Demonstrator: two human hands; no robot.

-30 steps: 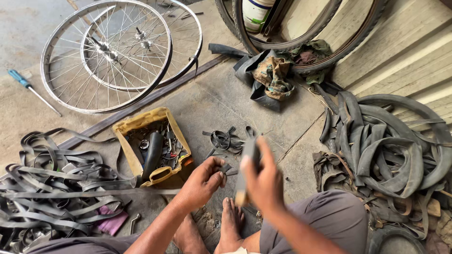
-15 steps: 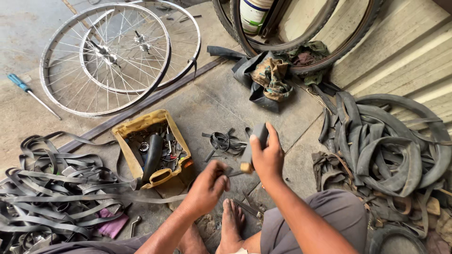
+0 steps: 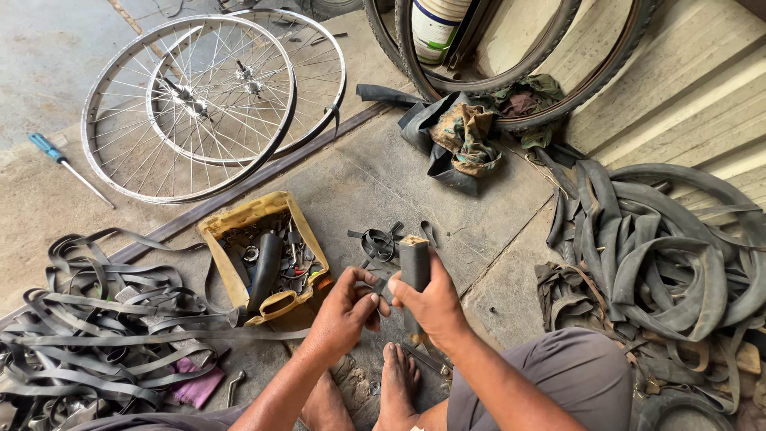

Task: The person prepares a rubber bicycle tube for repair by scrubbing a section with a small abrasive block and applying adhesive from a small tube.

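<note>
While the blue-handled screwdriver lies far left on the concrete floor beside two bare bicycle wheels, and a heap of cut inner tubes sprawls below them, the yellow parts tray sits just left of the work; the left hand hovers with its fingers curled and its grip narrow, apparently empty, touching or nearly touching the right hand, whose grip is closed around a short dark rubber-wrapped block held upright above the person's bare foot. To do this step well, I judge the block should stay steady and vertical while the left fingertips work at its lower edge, close to the body and clear of the foot. Further right lie a rag bundle and a pile of old tubes. Against half a second ago, the block stands lower and nearer the left hand, and the two hands have closed together
</note>
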